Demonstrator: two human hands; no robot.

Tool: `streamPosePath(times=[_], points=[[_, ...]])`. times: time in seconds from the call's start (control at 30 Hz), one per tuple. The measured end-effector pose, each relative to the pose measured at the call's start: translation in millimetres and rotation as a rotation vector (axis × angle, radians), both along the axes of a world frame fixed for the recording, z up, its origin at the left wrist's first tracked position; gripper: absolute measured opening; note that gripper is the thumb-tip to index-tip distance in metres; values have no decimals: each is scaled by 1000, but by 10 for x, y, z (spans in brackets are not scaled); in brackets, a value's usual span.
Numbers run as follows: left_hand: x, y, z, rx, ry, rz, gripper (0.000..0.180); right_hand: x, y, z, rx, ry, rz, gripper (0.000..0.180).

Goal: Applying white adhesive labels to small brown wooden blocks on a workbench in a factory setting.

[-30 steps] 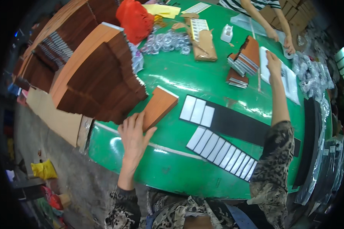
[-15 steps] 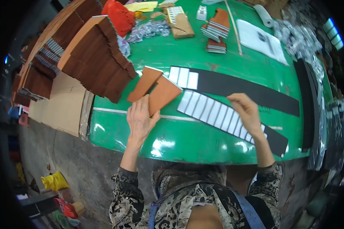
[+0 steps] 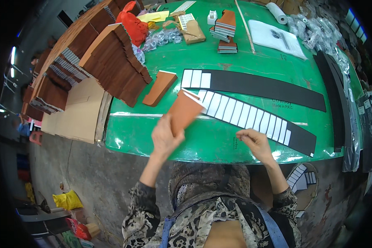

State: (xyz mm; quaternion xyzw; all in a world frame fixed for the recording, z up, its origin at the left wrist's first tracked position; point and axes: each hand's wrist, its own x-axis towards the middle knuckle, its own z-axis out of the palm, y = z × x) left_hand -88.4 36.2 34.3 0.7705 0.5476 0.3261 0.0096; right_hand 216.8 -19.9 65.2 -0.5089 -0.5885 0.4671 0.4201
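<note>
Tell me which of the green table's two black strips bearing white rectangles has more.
The long black strip nearest the right hand: white rectangles fill most of its length; the farther black strip has only three.

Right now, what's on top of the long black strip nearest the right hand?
A row of white rectangular pieces; the part of the black strip under them is covered.

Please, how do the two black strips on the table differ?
The far strip has three white patches at its left end; the near strip has many, along most of its length. The near strip slants more steeply than the far strip. The right hand is closer to the near strip than to the far strip. Both are black and lie on the green table.
</note>
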Motion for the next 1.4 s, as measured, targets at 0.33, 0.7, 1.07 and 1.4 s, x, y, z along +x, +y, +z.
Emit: streamPosePath(times=[0.33,0.7,1.07,1.4], points=[[224,-228,53,-163,247,-427,70,-145,-195,-201,84,-114,-119,15],[-32,516,-167,160,190,-76,51,-13,-423,-249,125,-180,-177,14],[-251,996,17,205,327,48,47,925,-642,-170,168,-446,-524,14],[647,-406,170,-341,323,-429,67,1940,-71,-254,311,-1037,-261,22]])
